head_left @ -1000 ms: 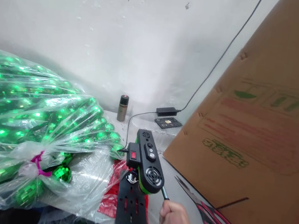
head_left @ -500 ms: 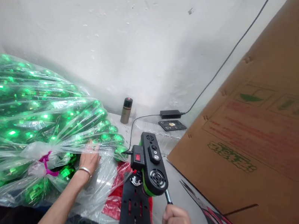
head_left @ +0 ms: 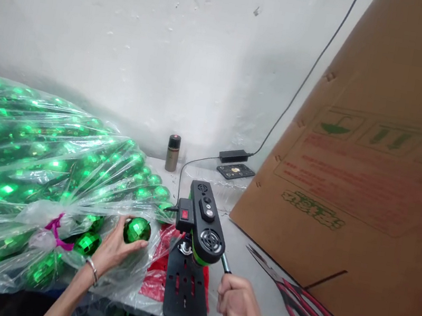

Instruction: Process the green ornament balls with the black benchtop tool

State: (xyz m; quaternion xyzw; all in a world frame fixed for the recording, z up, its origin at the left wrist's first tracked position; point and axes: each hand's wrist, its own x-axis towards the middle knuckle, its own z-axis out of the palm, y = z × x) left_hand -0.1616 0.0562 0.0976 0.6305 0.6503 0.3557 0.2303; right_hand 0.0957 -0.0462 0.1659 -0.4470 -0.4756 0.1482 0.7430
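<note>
A shiny green faceted ball (head_left: pixel 137 231) is held between the thumb and fingers of my left hand (head_left: pixel 116 250), which wears a bracelet, beside a clear plastic bag (head_left: pixel 44 174) full of similar green balls. My right hand (head_left: pixel 240 312) is wrapped round a dark rod-like handle (head_left: pixel 225 263) just right of a black device (head_left: pixel 206 224). That device has round vents, a red switch and a slotted black base plate (head_left: pixel 186 295), which lies over red plastic (head_left: pixel 155 277).
Large scissors (head_left: pixel 302 311) lie at the right, before a big cardboard box (head_left: pixel 354 164). Against the wall stand a small dark-capped bottle (head_left: pixel 172 153), a black adapter (head_left: pixel 234 155) and a phone-like flat object (head_left: pixel 235 171). A pink tie (head_left: pixel 55 232) closes the bag.
My left hand has come out from the plastic bag's edge and now holds a green ball. My right hand keeps its grip on the handle. The whole view has shifted slightly.
</note>
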